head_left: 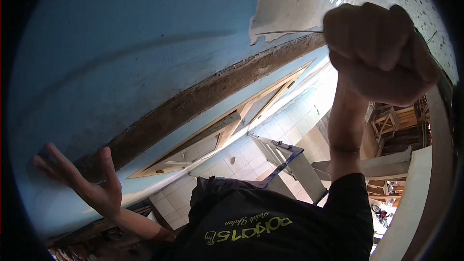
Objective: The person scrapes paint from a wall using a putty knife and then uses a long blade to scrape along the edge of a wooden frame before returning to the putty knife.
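Note:
My right hand (379,53) is raised at the upper right, its fingers wrapped in a fist around a thin, flat-bladed tool, probably a putty knife (292,32), seen nearly edge-on. The handle is hidden inside the fist. The blade reaches left over the ragged lower edge of a wet-looking whitish coating (295,5) on the blue wall (145,29). At the lower left, my left hand (92,181) holds nothing. Its fingers are spread, with the tips by the wall and the end of a rough brown ledge (193,99).
Below the ledge is a wooden-framed window or vent (222,130). A metal ladder (295,174) with blue parts stands on the tiled floor (220,170) behind my torso. Stacked timber (403,123) lies far off to the right, and a motorbike (382,214) shows beneath it.

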Tool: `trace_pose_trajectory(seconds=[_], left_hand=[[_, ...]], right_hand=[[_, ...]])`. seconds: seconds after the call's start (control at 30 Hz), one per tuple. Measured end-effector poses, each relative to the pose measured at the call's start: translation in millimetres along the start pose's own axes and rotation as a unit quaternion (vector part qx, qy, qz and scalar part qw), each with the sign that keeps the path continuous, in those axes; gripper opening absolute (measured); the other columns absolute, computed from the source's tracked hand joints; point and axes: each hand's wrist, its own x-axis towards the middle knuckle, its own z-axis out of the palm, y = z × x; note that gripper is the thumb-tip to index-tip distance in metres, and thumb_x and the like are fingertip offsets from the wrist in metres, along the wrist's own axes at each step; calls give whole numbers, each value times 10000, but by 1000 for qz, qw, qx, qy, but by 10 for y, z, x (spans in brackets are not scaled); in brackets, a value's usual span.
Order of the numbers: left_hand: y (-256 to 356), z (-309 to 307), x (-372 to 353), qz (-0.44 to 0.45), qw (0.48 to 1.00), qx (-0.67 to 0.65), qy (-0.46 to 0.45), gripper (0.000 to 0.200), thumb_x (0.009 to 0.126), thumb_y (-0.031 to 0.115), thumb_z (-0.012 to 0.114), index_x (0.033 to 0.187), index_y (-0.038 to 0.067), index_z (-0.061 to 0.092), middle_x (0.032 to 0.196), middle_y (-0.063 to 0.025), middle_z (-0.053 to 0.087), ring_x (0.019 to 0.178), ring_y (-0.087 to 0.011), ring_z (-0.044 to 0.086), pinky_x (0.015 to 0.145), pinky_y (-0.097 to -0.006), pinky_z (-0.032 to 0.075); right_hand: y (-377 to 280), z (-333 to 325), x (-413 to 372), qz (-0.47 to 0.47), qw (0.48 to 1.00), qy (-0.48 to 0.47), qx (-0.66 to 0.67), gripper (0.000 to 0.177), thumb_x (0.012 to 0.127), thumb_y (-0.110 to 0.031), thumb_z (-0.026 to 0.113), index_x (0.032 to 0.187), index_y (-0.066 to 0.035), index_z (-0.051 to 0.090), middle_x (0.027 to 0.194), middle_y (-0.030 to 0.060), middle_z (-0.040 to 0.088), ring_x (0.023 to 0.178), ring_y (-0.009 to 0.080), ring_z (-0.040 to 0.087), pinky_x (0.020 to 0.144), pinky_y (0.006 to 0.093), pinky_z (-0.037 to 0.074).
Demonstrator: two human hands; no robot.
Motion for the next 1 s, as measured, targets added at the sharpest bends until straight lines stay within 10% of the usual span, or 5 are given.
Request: trace_pose_trajectory(seconds=[0.13, 0.67, 1.0], left_hand=[[12, -31, -12, 1, 1000, 14, -1, 863, 799, 417, 726, 1485, 92, 315, 1562, -218, 152, 1452, -406, 85, 1128, -622, 107], [-19, -21, -5, 8, 1000, 14, 0, 868, 787, 411, 738, 1485, 112, 318, 1560, -225, 146, 1447, -413, 98, 1124, -628, 147], [-20, -26, -17, 4, 1000, 15, 2, 855, 791, 403, 731, 1485, 118, 320, 1563, -214, 150, 1446, -418, 95, 1124, -633, 144]], right_hand=[[120, 165, -34, 124, 991, 57, -5, 534, 928, -604, 402, 678, -136, 450, 630, 1, 409, 518, 149, 377, 457, 314, 273], [-19, 24, 8, -8, 1000, -2, 24, 489, 978, -524, 380, 749, -99, 455, 639, -3, 393, 514, 148, 307, 506, 302, 295], [119, 200, -4, 100, 993, 59, -7, 414, 961, -442, 410, 723, -106, 453, 622, 1, 396, 508, 147, 341, 485, 312, 289]])
